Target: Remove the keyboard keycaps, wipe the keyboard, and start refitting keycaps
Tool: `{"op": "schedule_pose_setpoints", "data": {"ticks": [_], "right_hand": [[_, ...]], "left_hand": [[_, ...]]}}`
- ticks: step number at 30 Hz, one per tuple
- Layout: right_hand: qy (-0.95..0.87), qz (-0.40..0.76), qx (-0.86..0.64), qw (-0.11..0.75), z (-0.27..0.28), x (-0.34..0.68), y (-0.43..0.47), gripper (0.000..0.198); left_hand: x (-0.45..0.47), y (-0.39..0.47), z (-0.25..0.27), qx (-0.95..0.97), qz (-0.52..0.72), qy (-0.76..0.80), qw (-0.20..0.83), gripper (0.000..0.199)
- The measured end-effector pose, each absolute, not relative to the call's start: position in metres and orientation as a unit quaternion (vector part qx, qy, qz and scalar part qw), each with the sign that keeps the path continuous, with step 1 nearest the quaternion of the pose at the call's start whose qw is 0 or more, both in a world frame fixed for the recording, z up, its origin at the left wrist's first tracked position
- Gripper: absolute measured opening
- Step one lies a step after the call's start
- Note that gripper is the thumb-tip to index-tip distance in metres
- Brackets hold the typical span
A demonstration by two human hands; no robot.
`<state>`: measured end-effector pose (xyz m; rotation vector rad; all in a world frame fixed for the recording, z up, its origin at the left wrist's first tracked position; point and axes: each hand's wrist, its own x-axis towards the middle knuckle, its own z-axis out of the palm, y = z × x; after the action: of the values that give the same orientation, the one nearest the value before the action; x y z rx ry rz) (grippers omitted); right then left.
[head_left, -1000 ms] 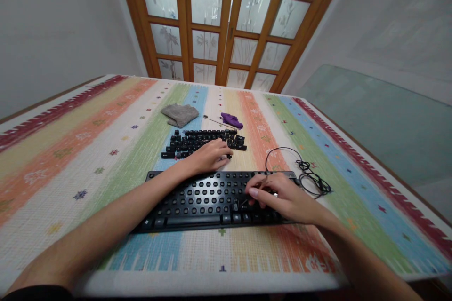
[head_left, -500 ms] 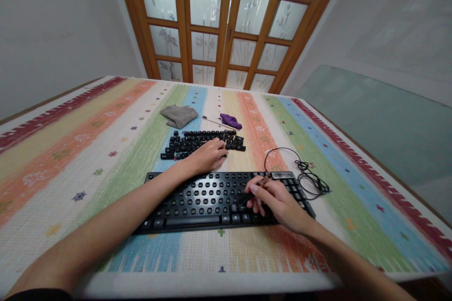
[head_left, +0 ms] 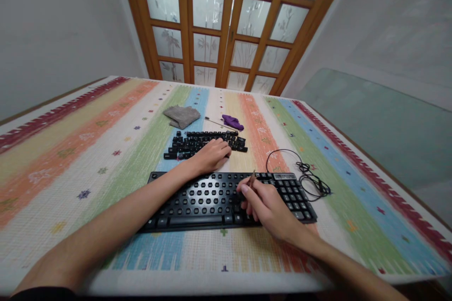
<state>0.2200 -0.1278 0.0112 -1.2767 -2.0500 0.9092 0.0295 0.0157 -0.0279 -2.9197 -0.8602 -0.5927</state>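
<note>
Two hands on the job in the head view: the black keyboard (head_left: pixel 197 197) lies flat on the striped tablecloth (head_left: pixel 70 174), long axis running left to right, space bar (head_left: pixel 197 221) edge facing the person, number pad (head_left: pixel 296 202) at the right end. Lots of bare key posts across the main block. Right hand (head_left: pixel 261 202) is over it, thumb and index pinching a thin brown tool (head_left: pixel 252 178) whose top end sticks up and away from the person; lower end's hard to make out. Left hand (head_left: pixel 213 155) sits palm down at the near side of the loose keycaps (head_left: pixel 183 143), fingers close together and bent; can't tell if they've got a cap. Those caps lie in rows just beyond the keyboard, also left to right. Legends and the pale strip (head_left: pixel 284 176) above the number pad are too small to read.
</note>
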Motion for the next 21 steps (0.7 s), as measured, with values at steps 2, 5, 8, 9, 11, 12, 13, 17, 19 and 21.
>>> {"op": "schedule_pose_setpoints", "data": {"ticks": [2,5,8,9,11,12,13,17,19,21], "right_hand": [[-0.804,0.275,-0.449,0.277,0.008,0.218,-0.133,0.024],[-0.89,0.123,-0.358,0.255,0.004,0.214,-0.145,0.02],[-0.913,0.067,-0.327,0.235,0.004,0.212,-0.144,0.021],[-0.906,0.093,-0.343,0.232,0.006,0.212,-0.139,0.023],[-0.862,0.199,-0.408,0.226,0.01,0.215,-0.123,0.027],[-0.822,0.279,-0.448,0.213,0.012,0.216,-0.113,0.029],[-0.774,0.364,-0.478,0.2,0.014,0.218,-0.104,0.03],[-0.685,0.477,-0.502,0.226,0.023,0.222,-0.077,0.03],[-0.703,0.436,-0.496,0.263,0.028,0.223,-0.07,0.032],[-0.723,0.386,-0.492,0.295,0.032,0.224,-0.064,0.032]], "left_hand": [[0.029,0.016,-0.028,-0.943,-0.189,-0.273,0.033,0.008],[0.029,0.017,-0.029,-0.943,-0.192,-0.268,0.039,0.009],[0.029,0.018,-0.03,-0.944,-0.192,-0.263,0.043,0.011],[0.029,0.018,-0.03,-0.945,-0.191,-0.261,0.043,0.012],[0.029,0.018,-0.03,-0.946,-0.187,-0.26,0.046,0.013],[0.029,0.018,-0.03,-0.946,-0.184,-0.262,0.05,0.012],[0.029,0.017,-0.03,-0.945,-0.183,-0.265,0.055,0.012],[0.03,0.016,-0.028,-0.936,-0.189,-0.288,0.07,0.011],[0.03,0.016,-0.027,-0.934,-0.189,-0.295,0.073,0.01],[0.029,0.015,-0.027,-0.933,-0.186,-0.299,0.076,0.01]]}}
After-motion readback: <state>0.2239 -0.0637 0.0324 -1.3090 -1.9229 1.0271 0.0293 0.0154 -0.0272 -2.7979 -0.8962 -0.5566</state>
